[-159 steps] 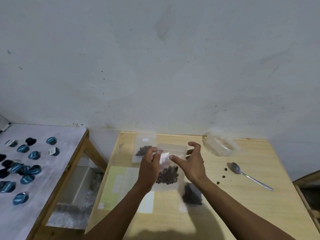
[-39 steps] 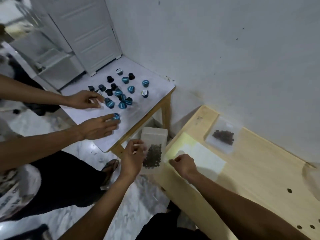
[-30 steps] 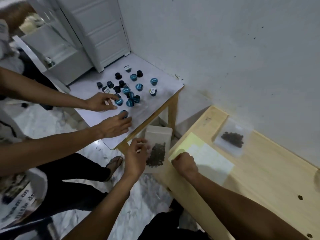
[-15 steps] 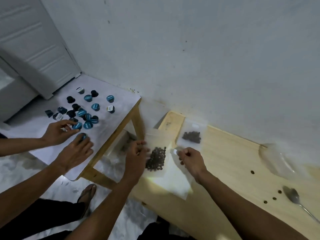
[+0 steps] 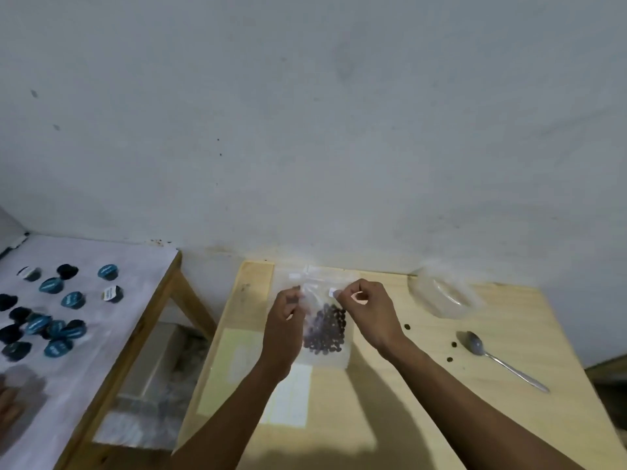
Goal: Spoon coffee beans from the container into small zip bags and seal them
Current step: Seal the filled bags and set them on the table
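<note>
At the centre of the frame a clear zip bag (image 5: 325,329) with a dark heap of coffee beans (image 5: 325,332) in its lower half is held up over the wooden table (image 5: 424,395). The left hand (image 5: 284,329) pinches the bag's upper left corner with curled fingers, and the right hand (image 5: 369,312) pinches its upper right corner in the same way. Behind the hands, near the table's far edge against the grey wall (image 5: 305,113), lies another clear bag (image 5: 291,279), partly hidden. Below the held bag, pale sheets of paper (image 5: 237,368) lie flat at the table's left edge. To the right, the clear plastic container (image 5: 444,296) sits near the far edge, a metal spoon (image 5: 502,359) lies toward the right edge, and stray beans (image 5: 453,344) are scattered between the right wrist and the spoon. The wood between the forearms and the spoon is otherwise bare. A gap separates this table from a white-topped side table (image 5: 112,334) at lower left, which carries blue and black coffee capsules (image 5: 51,320).
</note>
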`<state>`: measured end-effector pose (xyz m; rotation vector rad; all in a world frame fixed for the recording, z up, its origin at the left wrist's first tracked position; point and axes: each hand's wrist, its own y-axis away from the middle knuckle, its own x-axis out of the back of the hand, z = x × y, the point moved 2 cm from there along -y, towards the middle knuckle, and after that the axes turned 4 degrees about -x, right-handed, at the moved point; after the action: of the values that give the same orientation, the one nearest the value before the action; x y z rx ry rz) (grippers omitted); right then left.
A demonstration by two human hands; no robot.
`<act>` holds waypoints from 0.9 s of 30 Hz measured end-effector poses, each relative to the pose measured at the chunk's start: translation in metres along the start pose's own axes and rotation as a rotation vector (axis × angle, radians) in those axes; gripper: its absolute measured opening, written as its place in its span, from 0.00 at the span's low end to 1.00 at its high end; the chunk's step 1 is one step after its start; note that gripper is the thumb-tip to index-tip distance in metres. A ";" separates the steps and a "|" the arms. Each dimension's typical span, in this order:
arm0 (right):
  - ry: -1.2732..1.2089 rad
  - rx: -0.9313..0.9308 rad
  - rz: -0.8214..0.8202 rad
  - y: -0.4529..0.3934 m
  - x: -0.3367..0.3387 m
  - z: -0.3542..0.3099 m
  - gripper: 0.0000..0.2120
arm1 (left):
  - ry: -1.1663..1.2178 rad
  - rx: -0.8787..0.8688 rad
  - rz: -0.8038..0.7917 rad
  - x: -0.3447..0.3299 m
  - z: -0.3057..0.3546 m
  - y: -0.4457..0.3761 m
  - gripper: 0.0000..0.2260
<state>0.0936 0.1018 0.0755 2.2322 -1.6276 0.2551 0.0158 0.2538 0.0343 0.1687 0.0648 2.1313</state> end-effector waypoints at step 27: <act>0.190 -0.010 0.169 0.000 0.032 0.011 0.13 | -0.100 -0.175 -0.117 -0.052 0.040 0.011 0.09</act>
<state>0.1030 0.0690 0.0773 1.9975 -1.7091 0.4865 0.0399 0.2035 0.0706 0.1639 -0.1670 1.9968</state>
